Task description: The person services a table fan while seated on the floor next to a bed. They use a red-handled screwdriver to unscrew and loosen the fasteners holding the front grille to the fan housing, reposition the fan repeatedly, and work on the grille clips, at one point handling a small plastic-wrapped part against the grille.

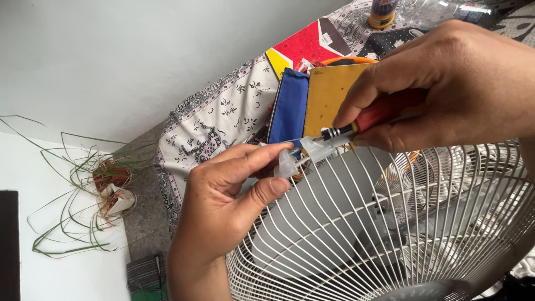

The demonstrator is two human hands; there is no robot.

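The fan guard (423, 223), a white wire cage of thin radial spokes, fills the lower right of the view, with pale grey blades showing through it. At its upper rim sits a small translucent plastic clip (288, 163), and your left hand (223, 195) pinches that clip between thumb and forefinger, the other fingers curled under against the wires. Your right hand (451, 89) is clenched around a screwdriver (362, 120) with a red handle and a dark ribbed collar; its tip points left and down into a second clear plastic piece just beside the clip, touching the rim. Whether the tip is seated in a screw cannot be told. Behind the hands lies a table draped in a patterned cloth (223, 111) of grey, red and yellow, with a blue pouch (288, 106) and a yellow card (329, 92) standing against each other on it. At the far left a potted plant (108, 178) with long thin leaves stands by the white wall.
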